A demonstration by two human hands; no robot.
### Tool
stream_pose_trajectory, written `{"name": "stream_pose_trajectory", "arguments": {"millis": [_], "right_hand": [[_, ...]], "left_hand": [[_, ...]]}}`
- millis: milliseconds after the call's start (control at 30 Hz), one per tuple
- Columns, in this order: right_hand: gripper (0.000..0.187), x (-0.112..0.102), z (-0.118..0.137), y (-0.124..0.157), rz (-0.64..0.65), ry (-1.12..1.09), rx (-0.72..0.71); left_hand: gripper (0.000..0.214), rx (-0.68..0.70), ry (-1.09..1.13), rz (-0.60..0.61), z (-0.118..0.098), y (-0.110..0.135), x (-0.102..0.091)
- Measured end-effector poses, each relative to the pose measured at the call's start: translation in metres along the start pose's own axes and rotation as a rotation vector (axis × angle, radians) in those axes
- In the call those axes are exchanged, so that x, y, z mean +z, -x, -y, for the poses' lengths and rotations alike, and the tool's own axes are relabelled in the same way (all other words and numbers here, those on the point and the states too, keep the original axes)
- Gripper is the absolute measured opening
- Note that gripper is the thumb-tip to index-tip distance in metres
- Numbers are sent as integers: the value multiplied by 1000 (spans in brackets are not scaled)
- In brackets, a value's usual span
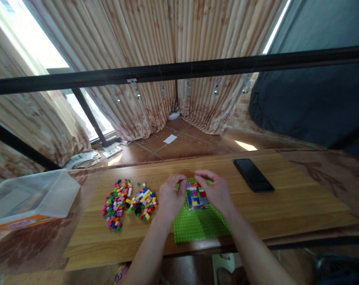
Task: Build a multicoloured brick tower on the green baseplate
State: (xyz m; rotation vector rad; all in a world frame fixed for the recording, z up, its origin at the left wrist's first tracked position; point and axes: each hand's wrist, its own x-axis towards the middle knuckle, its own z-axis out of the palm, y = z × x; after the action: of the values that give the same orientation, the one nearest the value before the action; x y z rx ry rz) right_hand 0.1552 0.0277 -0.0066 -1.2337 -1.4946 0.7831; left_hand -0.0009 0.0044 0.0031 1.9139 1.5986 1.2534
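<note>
A green baseplate [201,229] lies on the wooden board, bearing a low block of multicoloured toy bricks [196,196]. My left hand [171,196] is at the left side of this block, thumb and fingers closed together; whatever may be between them cannot be made out. On the other side, my right hand [217,192] pinches a tiny orange-red brick [196,175] at its fingertips, above the far edge of the block. The right fingers partly cover the block's right side.
Loose bricks [115,204] lie in heaps left of the baseplate. A black phone [253,175] rests at the right on the wooden board [298,198]. A translucent plastic bin [51,194] stands at the far left. A dark metal rail [179,71] crosses beyond the board.
</note>
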Motion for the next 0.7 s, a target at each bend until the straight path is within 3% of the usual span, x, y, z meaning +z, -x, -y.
{"name": "stream_pose_trajectory", "arguments": {"millis": [300, 500, 700], "right_hand": [[22, -3, -1, -1, 6, 72, -133], [26, -3, -1, -2, 72, 114, -192], [19, -4, 1, -2, 150, 203, -187]], "left_hand": [[16, -63, -10, 32, 10, 8, -1], [17, -59, 11, 64, 6, 15, 0], [21, -115, 50, 88, 3, 21, 3]]}}
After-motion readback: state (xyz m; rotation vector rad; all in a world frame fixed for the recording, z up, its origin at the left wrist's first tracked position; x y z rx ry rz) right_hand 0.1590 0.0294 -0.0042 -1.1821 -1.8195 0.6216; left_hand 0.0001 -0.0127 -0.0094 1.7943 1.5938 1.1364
